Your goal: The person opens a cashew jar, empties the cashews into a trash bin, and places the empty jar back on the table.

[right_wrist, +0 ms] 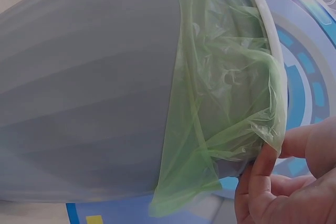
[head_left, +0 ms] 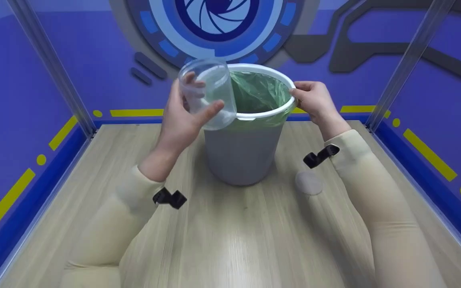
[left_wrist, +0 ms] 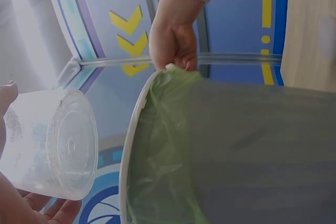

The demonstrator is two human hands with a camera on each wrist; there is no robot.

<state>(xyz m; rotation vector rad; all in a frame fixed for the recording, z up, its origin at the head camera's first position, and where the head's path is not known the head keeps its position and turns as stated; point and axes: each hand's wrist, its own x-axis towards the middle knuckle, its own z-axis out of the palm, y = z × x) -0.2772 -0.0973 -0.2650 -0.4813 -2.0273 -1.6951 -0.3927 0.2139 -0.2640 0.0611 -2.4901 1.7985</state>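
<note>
My left hand (head_left: 180, 120) grips a clear plastic tub (head_left: 216, 86), thumb on the near side and fingers round the far side. The tub is tilted beside the left rim of a grey trash bin (head_left: 242, 156); in the left wrist view its round base (left_wrist: 72, 145) faces the bin. No contents can be made out in it. A green bin liner (head_left: 258, 92) lines the bin and folds over its outside below the white rim (head_left: 254, 115). At the right side, my right hand (head_left: 314, 100) pinches the rim and liner between thumb and fingers.
The bin stands on a wood-grain table (head_left: 230, 240). A round grey disc (head_left: 309, 183) lies right of the bin, near the right forearm. Blue printed panels (head_left: 86, 52) with metal corner posts (head_left: 410, 60) enclose the back and sides.
</note>
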